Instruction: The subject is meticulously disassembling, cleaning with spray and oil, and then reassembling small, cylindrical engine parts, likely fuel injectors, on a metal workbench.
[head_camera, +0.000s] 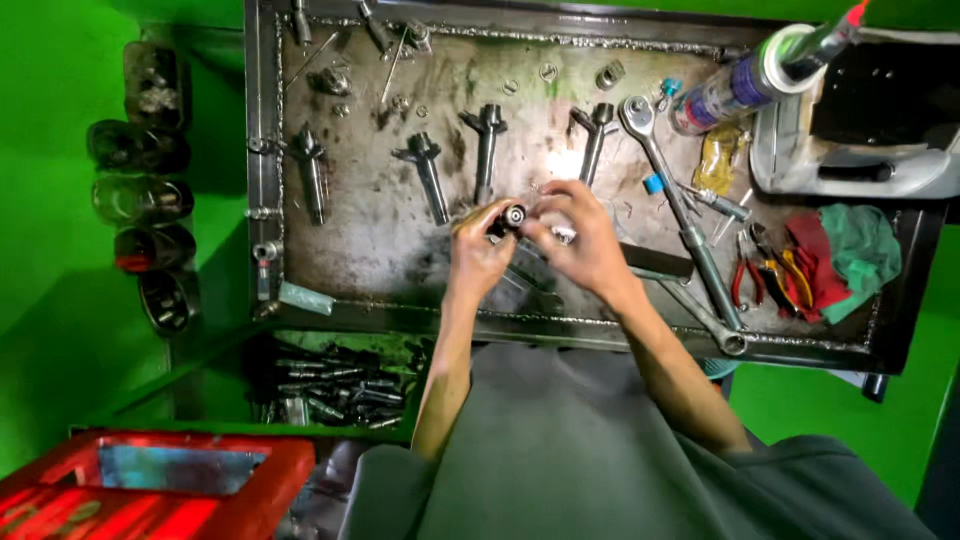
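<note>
Hands: left hand (478, 250) and right hand (580, 235) are closed together on a small metal cylinder (513, 215).
Surroundings: injector parts (428, 172) are laid on the metal tray (380, 250).

Single head view, looking steeply down, close over metal tray (300, 190) on workbench.

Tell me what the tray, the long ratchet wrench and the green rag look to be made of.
Tray: steel sheet by the look, dull grey, stained, with rough weld beads along its rim.
Ratchet wrench: bright polished metal, probably chromed steel; it glints.
Green rag: soft cloth, crumpled into folds, matte.
</note>
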